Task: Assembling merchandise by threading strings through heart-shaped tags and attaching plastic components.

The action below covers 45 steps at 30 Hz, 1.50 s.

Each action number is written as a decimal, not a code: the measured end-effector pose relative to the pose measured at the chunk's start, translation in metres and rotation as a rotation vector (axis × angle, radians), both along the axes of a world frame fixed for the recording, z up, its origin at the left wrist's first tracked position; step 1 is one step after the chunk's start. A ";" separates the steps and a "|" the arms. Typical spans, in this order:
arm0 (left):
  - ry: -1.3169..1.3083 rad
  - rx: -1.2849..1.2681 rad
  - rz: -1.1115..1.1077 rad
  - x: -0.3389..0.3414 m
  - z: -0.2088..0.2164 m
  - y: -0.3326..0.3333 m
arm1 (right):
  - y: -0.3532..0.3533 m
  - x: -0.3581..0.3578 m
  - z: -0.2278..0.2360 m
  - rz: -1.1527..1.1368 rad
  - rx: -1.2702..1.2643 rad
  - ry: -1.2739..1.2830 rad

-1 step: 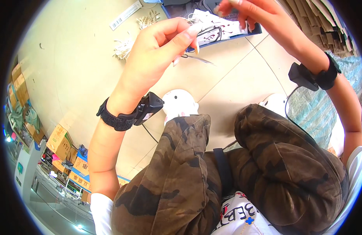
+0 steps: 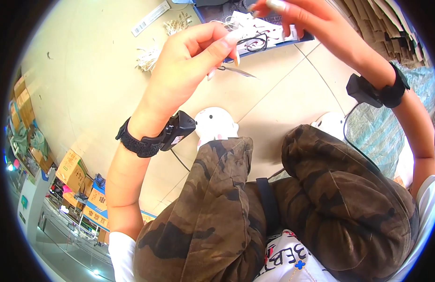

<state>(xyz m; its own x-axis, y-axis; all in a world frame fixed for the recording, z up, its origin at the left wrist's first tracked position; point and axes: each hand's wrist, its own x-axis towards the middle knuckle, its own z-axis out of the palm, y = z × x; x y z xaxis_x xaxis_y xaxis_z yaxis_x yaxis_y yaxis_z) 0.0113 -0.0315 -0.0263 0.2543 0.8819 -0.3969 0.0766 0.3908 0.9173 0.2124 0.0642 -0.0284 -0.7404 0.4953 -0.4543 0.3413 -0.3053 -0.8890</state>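
My left hand (image 2: 189, 63) is closed in a pinch at the near left edge of a blue box (image 2: 306, 37). A thin black cord (image 2: 256, 43) runs from its fingertips and curls into a loop over white tags with black brush marks (image 2: 278, 34). Below those fingers shows a slim metal blade (image 2: 241, 72); whether the hand holds it is hidden. Over the far right part of the box, my right hand (image 2: 304, 16) has its fingers apart and slightly bent, with nothing visible in them.
Bundles of off-white strings (image 2: 148, 58) lie on the tiled floor left of the box, near a white labelled strip (image 2: 151, 18). Stacked brown cardboard (image 2: 382, 28) stands at the far right, above a pale blue-green woven sack (image 2: 377, 136). Cartons (image 2: 69, 167) line the left.
My right hand has shifted slightly left and up. The black cord by my left fingertips now lies in a rounder loop. My left hand stays in place.
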 end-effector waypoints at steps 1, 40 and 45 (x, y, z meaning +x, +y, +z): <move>-0.002 0.000 -0.002 0.000 0.000 0.000 | -0.003 -0.001 0.005 0.049 0.009 0.096; -0.052 -0.142 -0.245 -0.009 0.036 0.011 | 0.023 -0.010 0.049 0.501 0.362 0.060; -0.030 -0.135 -0.170 0.001 0.038 0.009 | 0.001 -0.021 0.041 0.363 -0.026 -0.122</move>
<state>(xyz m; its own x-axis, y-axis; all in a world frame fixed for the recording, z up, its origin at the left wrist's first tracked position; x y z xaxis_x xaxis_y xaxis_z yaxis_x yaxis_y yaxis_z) 0.0124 -0.0226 0.0120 0.4089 0.7645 -0.4984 0.1251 0.4940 0.8604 0.1914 0.0654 0.0125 -0.8052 0.1976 -0.5591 0.5343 -0.1669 -0.8286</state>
